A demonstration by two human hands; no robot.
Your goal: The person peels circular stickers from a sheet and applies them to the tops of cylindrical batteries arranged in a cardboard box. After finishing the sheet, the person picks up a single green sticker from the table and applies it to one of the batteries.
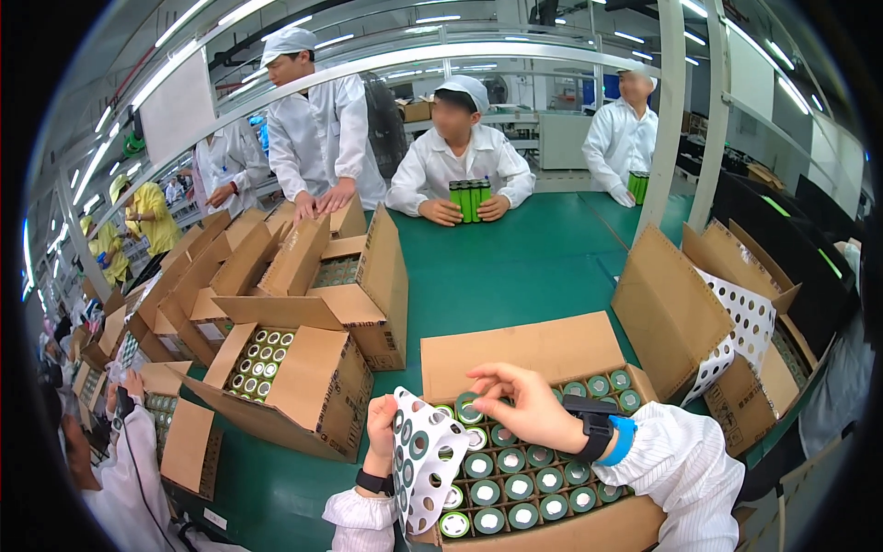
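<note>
My left hand (381, 425) is closed on the edge of a white sheet (425, 492) punched with round holes, some still bearing dark green ring stickers. Between the fingertips of my right hand (520, 405) is a green ring sticker (468, 408), just above the cells beside the sheet. Beneath both hands lies an open cardboard box (520, 354) of upright cylindrical battery cells (520, 486) in a divider grid. Most visible cell tops carry dark green rings around a pale centre. A few at the left edge show bright green rims without that dark ring. The sheet hides part of the left columns.
Open cartons of cells (276, 405) crowd the left of the green table (487, 276). Another carton (667, 304) with a holed sheet (736, 322) stands right. Across the table, people in white handle green cell packs (471, 201). At lower left a co-worker's hand (131, 385) works.
</note>
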